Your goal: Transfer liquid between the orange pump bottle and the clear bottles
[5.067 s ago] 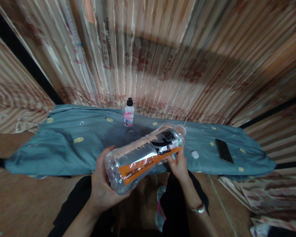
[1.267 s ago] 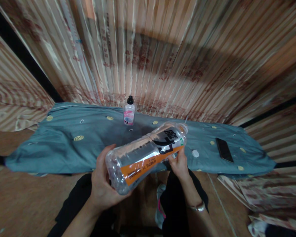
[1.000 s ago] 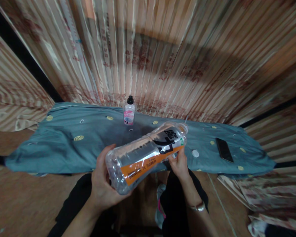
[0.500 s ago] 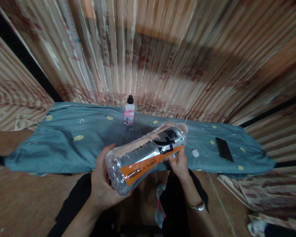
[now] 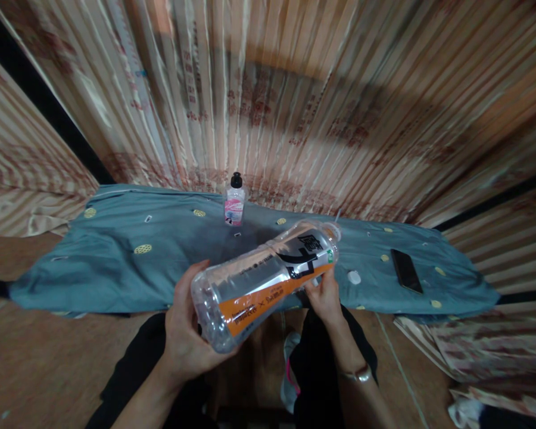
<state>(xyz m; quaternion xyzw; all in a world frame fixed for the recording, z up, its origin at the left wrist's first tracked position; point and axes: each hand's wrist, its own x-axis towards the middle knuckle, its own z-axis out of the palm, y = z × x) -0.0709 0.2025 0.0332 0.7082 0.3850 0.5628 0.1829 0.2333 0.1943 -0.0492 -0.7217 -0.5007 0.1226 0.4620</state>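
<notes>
Between my hands a large clear plastic bottle (image 5: 254, 292) with an orange and black printed label is held tilted, its base toward me on the left and its neck toward the far right. My left hand (image 5: 190, 333) wraps round the base end. Near the neck, my right hand (image 5: 325, 298) grips the bottle from below, with some of its fingers hidden behind it. A round white cap (image 5: 354, 277) lies on the blue-green cloth to the right of my right hand. Farther back stands a small bottle (image 5: 234, 205) with a black top and a pink label.
A patterned blue-green cloth (image 5: 116, 262) covers the narrow table. On its right side lies a black phone (image 5: 406, 271). Striped curtains (image 5: 268, 119) hang behind and at both sides, with dark poles (image 5: 49, 101) at the edges.
</notes>
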